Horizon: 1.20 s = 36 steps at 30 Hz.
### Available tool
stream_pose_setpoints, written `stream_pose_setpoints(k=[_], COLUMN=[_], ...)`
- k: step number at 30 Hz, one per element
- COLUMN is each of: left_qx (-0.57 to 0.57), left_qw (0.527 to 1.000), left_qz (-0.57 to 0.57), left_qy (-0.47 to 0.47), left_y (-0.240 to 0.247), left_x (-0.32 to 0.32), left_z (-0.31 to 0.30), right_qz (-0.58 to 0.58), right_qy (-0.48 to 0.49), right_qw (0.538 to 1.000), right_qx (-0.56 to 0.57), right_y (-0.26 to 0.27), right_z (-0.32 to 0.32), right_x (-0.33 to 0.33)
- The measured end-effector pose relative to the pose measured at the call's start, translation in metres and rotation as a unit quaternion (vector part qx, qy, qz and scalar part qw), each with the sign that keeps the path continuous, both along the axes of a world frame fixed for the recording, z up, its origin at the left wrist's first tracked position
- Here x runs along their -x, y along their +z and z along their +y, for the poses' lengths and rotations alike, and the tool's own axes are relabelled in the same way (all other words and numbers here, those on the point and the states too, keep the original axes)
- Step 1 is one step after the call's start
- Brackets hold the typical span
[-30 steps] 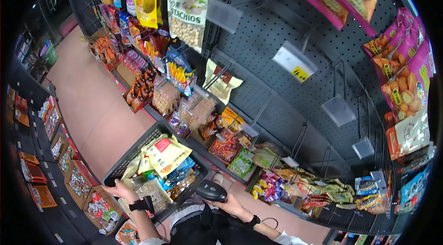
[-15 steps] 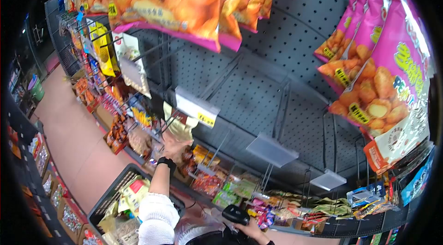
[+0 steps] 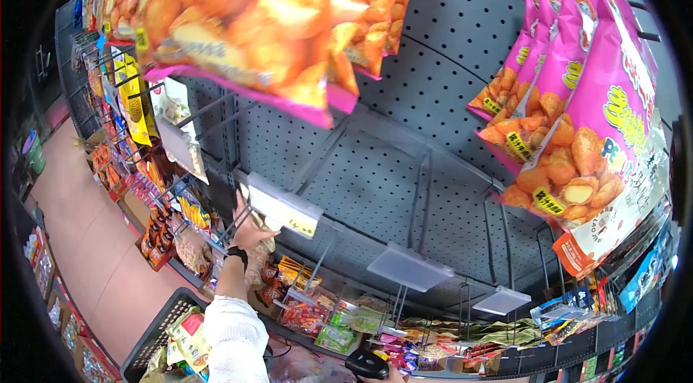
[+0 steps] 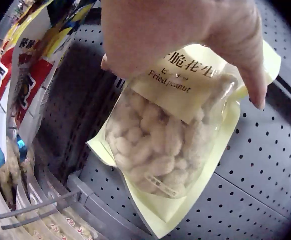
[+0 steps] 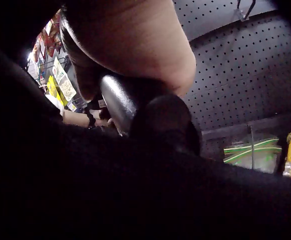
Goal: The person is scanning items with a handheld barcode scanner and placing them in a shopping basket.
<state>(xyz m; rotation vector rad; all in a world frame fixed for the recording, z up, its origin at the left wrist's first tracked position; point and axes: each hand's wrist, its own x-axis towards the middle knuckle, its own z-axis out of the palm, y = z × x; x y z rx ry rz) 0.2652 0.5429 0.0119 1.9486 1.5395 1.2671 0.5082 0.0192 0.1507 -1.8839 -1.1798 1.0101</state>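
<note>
My left hand [image 3: 249,231] reaches in among the shelf hooks at centre left. In the left wrist view the left hand [image 4: 185,35] spreads over the upper part of a pale yellow bag of fried peanuts [image 4: 155,140], thumb and fingers apart at its two sides. The bag hangs tilted, its clear window showing shelled-on peanuts. Low in the head view my right hand [image 3: 393,376], mostly cut off, holds a black handheld barcode scanner [image 3: 367,364]. The right wrist view shows the right hand [image 5: 140,45] wrapped over the scanner's dark body [image 5: 120,100].
A dark shopping basket [image 3: 155,336] with snack bags stands at lower left. Large pink nut bags [image 3: 253,29] hang close overhead, more pink bags [image 3: 577,116] at right. Hooks and price tags [image 3: 281,206] jut from the pegboard [image 3: 375,166]. Boxed snacks [image 3: 307,314] line the lower shelf.
My left hand has gone from beside the basket up to the hanging peanut bag. The view has turned and come nearer the shelf. The scanner stays in my right hand, lower in view.
</note>
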Motion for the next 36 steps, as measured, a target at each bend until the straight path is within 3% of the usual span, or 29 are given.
stream_pose_setpoints(k=[1, 3, 4, 5, 6, 8, 9, 10, 12, 14, 15, 17, 19, 22, 25, 26, 27, 28, 29, 30, 31, 32, 36], left_qx=[-0.001, -0.003, -0.002, -0.004, 0.007, 0.166, 0.074, 0.076, 0.151, 0.145, 0.131, 0.104, 0.099, 0.098, 0.144, 0.169, 0.216, 0.326, 0.335, 0.337, 0.27, 0.269, 0.141], left_qw=[1.0, 0.996, 0.993, 0.977, 0.969, 0.871, 0.928, 0.949, 0.966, 0.968, 0.965, 0.973, 0.979, 0.991, 0.972, 0.959, 0.902, 0.757, 0.692, 0.62, 0.613, 0.617, 0.547], left_qz=[-0.017, -0.053, -0.072, -0.171, -0.228, -0.443, -0.358, -0.305, -0.2, -0.186, -0.215, -0.191, -0.167, -0.089, -0.139, -0.163, -0.323, -0.52, -0.602, -0.68, -0.687, -0.688, -0.775], left_qy=[-0.023, -0.07, -0.094, -0.13, -0.098, -0.134, -0.073, -0.027, 0.071, 0.09, 0.072, 0.075, 0.067, 0.0, -0.121, -0.158, -0.187, -0.224, -0.215, -0.201, -0.283, -0.271, -0.283], left_y=[0.003, 0.01, 0.014, 0.034, 0.121, 0.123, 0.135, 0.144, 0.103, 0.104, 0.137, 0.145, 0.159, 0.161, 0.158, 0.165, 0.146, 0.148, 0.117, 0.121, 0.124, 0.133, 0.177], left_x=[0.003, 0.005, 0.004, -0.001, -0.007, -0.008, -0.005, 0.001, 0.016, 0.032, 0.042, 0.059, 0.072, 0.095, 0.12, 0.129, 0.139, 0.153, 0.172, 0.184, 0.187, 0.199, 0.207], left_z=[-0.001, -0.007, -0.013, -0.029, -0.081, -0.104, -0.117, -0.131, -0.132, -0.155, -0.174, -0.187, -0.201, -0.217, -0.247, -0.262, -0.271, -0.29, -0.307, -0.323, -0.339, -0.35, -0.387], right_qz=[0.002, 0.17, 0.179, 0.118, 0.056, 0.174, 0.101, 0.111, 0.091, 0.094, 0.1, 0.097, 0.076, 0.138, 0.141, 0.133, 0.126, 0.12, 0.119, 0.116, 0.14, 0.164, 0.226], right_qy=[0.003, -0.055, -0.073, -0.078, -0.081, -0.036, -0.032, -0.032, -0.013, -0.031, -0.03, -0.023, 0.004, 0.025, 0.054, 0.065, 0.079, 0.094, 0.109, 0.128, 0.145, 0.164, 0.279], right_qw=[1.0, 0.971, 0.971, 0.981, 0.988, 0.982, 0.989, 0.992, 0.995, 0.994, 0.994, 0.995, 0.997, 0.99, 0.989, 0.989, 0.989, 0.988, 0.987, 0.985, 0.979, 0.973, 0.933], right_qx=[0.004, 0.161, 0.139, 0.129, 0.116, 0.066, 0.102, 0.057, 0.04, 0.052, 0.033, -0.016, 0.006, -0.02, 0.004, 0.011, 0.003, -0.011, -0.017, -0.016, -0.011, -0.004, -0.023], right_y=[0.013, 0.038, 0.028, 0.045, 0.062, -0.001, 0.043, 0.048, 0.053, 0.065, 0.071, 0.058, 0.064, 0.068, 0.078, 0.077, 0.077, 0.077, 0.079, 0.083, 0.085, 0.087, 0.121], right_z=[0.006, 0.017, 0.013, 0.014, 0.018, 0.004, 0.016, 0.018, 0.015, 0.018, 0.021, 0.014, 0.013, 0.017, 0.02, 0.022, 0.021, 0.023, 0.025, 0.026, 0.028, 0.03, 0.047], right_x=[0.007, 0.018, 0.022, 0.035, 0.046, 0.027, 0.043, 0.049, 0.054, 0.065, 0.071, 0.077, 0.085, 0.101, 0.114, 0.117, 0.12, 0.124, 0.128, 0.134, 0.138, 0.145, 0.192])
